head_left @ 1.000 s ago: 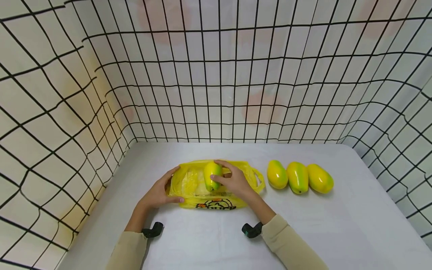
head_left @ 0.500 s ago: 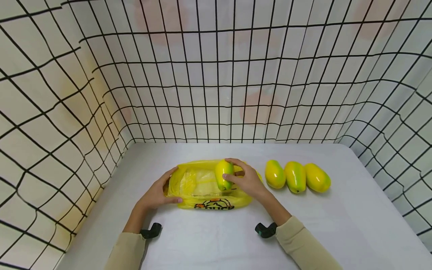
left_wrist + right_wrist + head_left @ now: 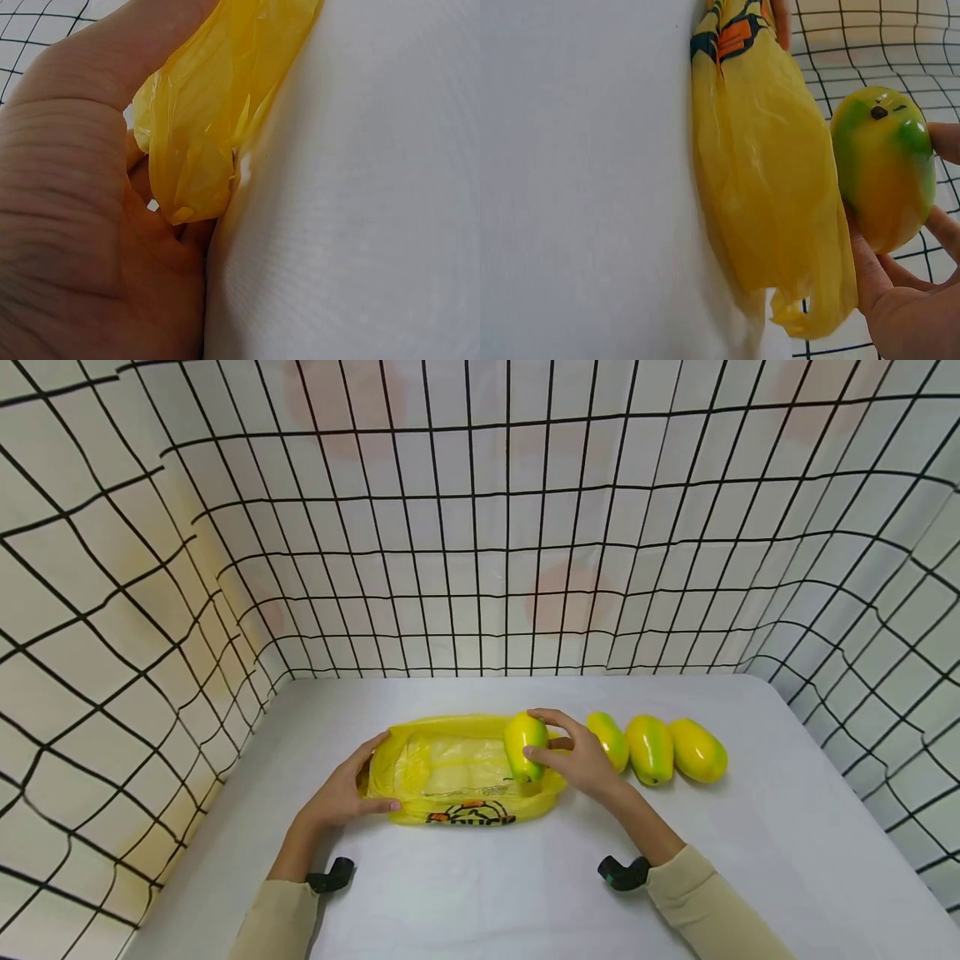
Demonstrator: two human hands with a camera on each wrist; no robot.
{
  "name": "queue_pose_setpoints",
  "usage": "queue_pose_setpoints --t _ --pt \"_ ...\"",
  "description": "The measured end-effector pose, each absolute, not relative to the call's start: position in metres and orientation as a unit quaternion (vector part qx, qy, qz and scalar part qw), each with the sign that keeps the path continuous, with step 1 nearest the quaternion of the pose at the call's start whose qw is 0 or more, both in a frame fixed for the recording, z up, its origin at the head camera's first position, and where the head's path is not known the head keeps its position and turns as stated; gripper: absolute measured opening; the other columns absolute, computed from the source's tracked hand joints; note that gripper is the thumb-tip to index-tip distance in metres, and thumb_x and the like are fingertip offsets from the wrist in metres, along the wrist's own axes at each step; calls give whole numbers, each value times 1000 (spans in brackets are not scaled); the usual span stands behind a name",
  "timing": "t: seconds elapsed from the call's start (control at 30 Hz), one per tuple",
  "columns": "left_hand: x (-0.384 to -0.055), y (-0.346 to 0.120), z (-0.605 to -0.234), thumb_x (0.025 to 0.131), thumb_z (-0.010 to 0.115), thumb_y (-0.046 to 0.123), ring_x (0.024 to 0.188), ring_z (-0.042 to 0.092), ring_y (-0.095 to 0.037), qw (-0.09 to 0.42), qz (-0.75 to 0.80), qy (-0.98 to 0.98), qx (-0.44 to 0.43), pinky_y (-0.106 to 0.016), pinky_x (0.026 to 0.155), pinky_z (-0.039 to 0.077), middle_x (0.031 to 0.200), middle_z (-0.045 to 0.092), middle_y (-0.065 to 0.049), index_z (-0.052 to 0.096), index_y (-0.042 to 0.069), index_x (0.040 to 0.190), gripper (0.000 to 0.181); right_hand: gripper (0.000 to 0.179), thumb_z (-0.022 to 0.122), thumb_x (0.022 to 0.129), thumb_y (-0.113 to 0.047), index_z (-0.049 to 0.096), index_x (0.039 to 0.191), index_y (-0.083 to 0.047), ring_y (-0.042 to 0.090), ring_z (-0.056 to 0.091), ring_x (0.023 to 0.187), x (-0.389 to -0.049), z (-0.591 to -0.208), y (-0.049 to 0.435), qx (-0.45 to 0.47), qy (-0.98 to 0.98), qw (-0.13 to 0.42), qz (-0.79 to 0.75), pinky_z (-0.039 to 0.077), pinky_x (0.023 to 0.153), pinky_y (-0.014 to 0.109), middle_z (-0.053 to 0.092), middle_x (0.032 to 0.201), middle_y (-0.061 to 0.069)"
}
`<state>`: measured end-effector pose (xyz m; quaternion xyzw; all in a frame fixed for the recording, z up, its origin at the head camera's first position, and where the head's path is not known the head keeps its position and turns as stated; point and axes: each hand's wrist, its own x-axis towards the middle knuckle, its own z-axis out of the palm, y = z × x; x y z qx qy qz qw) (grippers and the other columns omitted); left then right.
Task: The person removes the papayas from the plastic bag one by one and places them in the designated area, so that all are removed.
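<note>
A yellow plastic bag [image 3: 457, 768] with a printed front lies on the white table, its mouth spread wide. My left hand [image 3: 347, 787] holds the bag's left end, thumb along the front and fingers behind. Up close in the left wrist view, the yellow plastic [image 3: 217, 112] sits between thumb and fingers. Above the bag's right end, my right hand [image 3: 577, 756] grips a glossy yellow-green mango [image 3: 522, 745] between thumb and fingertips. The right wrist view shows this mango [image 3: 881, 172] beside the upper edge of the bag, its dark stem spot facing the camera.
Three more mangoes lie in a row to the right: one [image 3: 611, 739] partly behind my right hand, a middle one [image 3: 649, 750] and an outer one [image 3: 699, 750]. Black netting [image 3: 480, 552] surrounds the white table [image 3: 480, 893] at the back and sides.
My right hand has carried the mango rightward, from over the bag's middle to its right end. The left hand keeps its hold on the bag's left end.
</note>
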<state>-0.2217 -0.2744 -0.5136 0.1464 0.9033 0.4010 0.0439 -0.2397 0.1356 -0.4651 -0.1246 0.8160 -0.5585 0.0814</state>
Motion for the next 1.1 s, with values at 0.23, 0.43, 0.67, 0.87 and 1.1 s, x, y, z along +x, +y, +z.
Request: queue_pose_setpoints --t 0.23,0.43,0.67,0.87,1.1 --pt "-219 -276 -512 70 93 47 156 28 -38 43 402 903 144 -59 125 25 171 24 -9 23 30 164 119 61 78 89 -49 53 144 -39 36 62 119 -235 -459 152 -113 826 72 -547 61 89 37 43 158 5" --pt "-218 -277 -511 70 93 46 156 28 -38 43 402 903 147 -60 125 25 171 25 -11 23 27 165 119 61 77 90 -49 53 145 -38 38 61 123 -230 -456 170 -102 833 63 -541 60 94 42 43 158 9" --pt "-218 -277 -512 71 92 46 155 29 -38 41 405 901 149 -58 124 27 170 26 -11 23 28 165 118 59 75 92 -47 53 146 -36 43 57 128 -227 -454 192 -97 839 56 -532 60 96 45 42 159 12" --pt "-218 -277 -514 73 91 46 155 30 -39 39 406 899 159 -59 124 27 170 26 -11 23 27 165 116 58 75 93 -43 53 147 -32 41 58 124 -223 -449 211 -100 837 43 -537 59 88 33 42 158 11" --pt "-218 -276 -513 73 91 46 154 31 -40 37 407 898 162 -60 124 27 170 26 -12 23 26 165 115 61 73 96 -41 50 151 -28 43 54 133 -219 -437 234 -97 842 22 -530 50 109 52 39 162 12"
